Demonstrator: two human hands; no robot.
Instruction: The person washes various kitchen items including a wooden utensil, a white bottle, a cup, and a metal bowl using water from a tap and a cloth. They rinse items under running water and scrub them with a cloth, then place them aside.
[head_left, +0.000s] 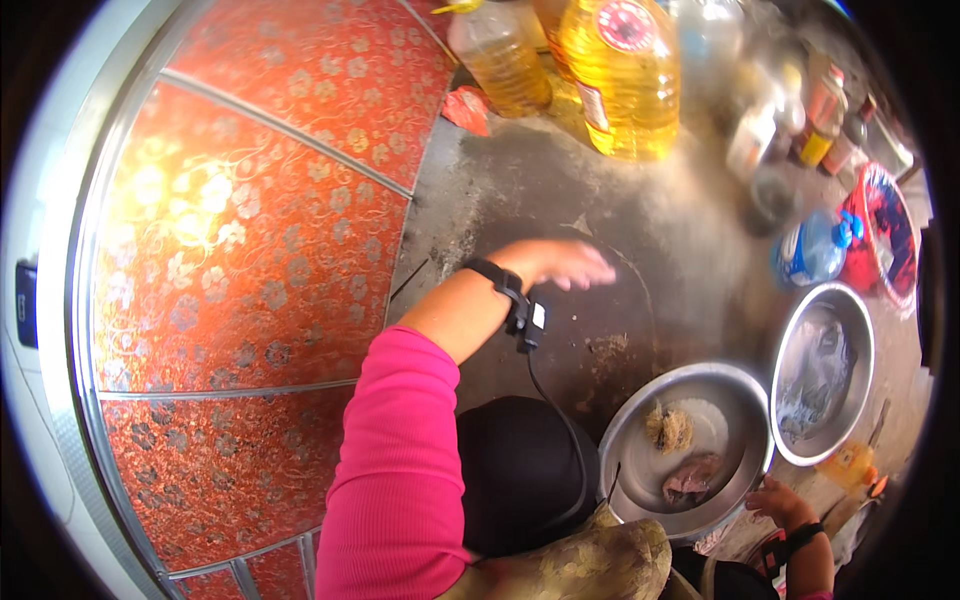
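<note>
My left hand (574, 262) reaches out over the concrete floor (517, 184), slightly blurred, fingers extended and holding nothing. A black strap with a small device (529, 319) and a cable is on that wrist. At lower right, my right hand (776, 501) is beside the rim of a metal basin (626, 420); its fingertips are close to the rim, and whether they grip it is unclear. Inside the basin lie a tan mesh scrubber (670, 429) and a wet brownish cloth (691, 478). Beyond it, a second metal basin (780, 427) holds cloudy water.
Orange flowered cabinet doors (247, 300) line the left. Large oil bottles (622, 90) stand at the top, near a red plastic scrap (466, 110). On the right are a blue-capped bottle (810, 247), a red basket (862, 262), an orange-liquid bottle (849, 463) and several blurred bottles.
</note>
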